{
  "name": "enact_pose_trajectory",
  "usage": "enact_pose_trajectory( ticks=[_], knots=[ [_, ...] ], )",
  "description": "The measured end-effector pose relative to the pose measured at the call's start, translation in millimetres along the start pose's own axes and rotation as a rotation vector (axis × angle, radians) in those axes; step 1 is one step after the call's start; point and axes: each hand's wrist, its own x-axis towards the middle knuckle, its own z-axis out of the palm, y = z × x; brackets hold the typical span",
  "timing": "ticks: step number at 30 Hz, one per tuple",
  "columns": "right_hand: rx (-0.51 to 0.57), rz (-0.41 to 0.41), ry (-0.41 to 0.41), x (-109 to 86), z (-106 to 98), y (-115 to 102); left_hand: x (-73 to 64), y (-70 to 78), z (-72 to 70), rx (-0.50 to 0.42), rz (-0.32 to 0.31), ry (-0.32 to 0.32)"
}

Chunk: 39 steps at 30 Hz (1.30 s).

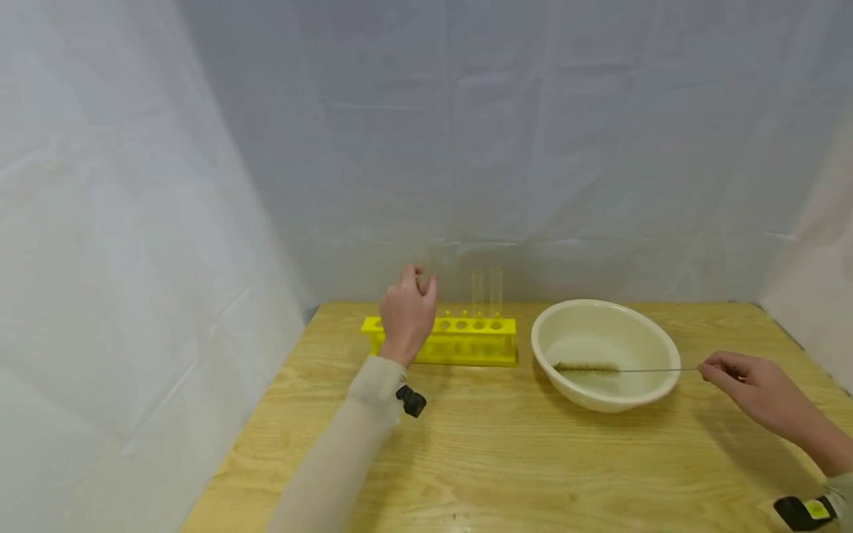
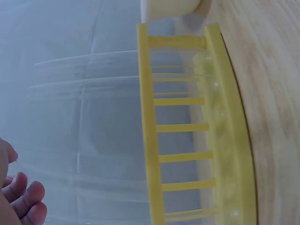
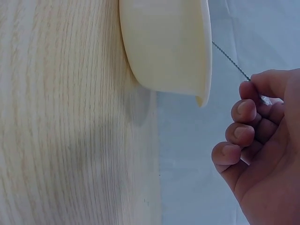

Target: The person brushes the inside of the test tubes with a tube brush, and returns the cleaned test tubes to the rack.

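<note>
My left hand (image 1: pixel 408 311) is above the left part of a yellow test tube rack (image 1: pixel 466 360). In the left wrist view its thumb and curled fingers (image 2: pixel 35 191) are around the upper end of a faint, clear test tube (image 2: pixel 93 185), which runs down toward the rack. Two more clear test tubes (image 1: pixel 496 292) stand upright at the rack's right end. My right hand (image 1: pixel 753 389) pinches the thin twisted-wire handle of a test tube brush (image 1: pixel 586 368) between thumb and forefinger. The brush lies level, its brown bristles over a cream bowl (image 1: pixel 603 403).
The bowl stands just right of the rack on a wooden table (image 1: pixel 466 459). Pale sheeting (image 1: pixel 500 148) hangs behind the table and along both sides. A dark wrist camera (image 1: pixel 411 401) sits at the left cuff.
</note>
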Motion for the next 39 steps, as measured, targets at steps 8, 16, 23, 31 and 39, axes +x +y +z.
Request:
enact_pose_trajectory(
  ticks=[8, 16, 23, 31, 39],
  knots=[
    [0.031, 0.003, -0.006, 0.9, -0.7, -0.5, 8.0, 10.1, -13.2, -0.061, 0.09, 0.059],
    [0.063, 0.012, 0.004, 0.7, -2.5, -2.3, 2.0, 25.2, -16.6, -0.152, 0.173, 0.006],
    [0.06, 0.041, 0.0, 1.3, -3.5, -4.5, -12.6, 42.4, -9.0, -0.28, 0.256, -0.078],
    [0.005, 0.032, 0.036, 4.5, -4.3, -4.4, -31.1, 59.4, 6.7, -0.369, 0.304, -0.241],
    [0.024, 0.0, 0.083, 4.9, -7.0, -6.0, -44.6, 68.2, 21.6, -0.354, 0.38, -0.4]
  ],
)
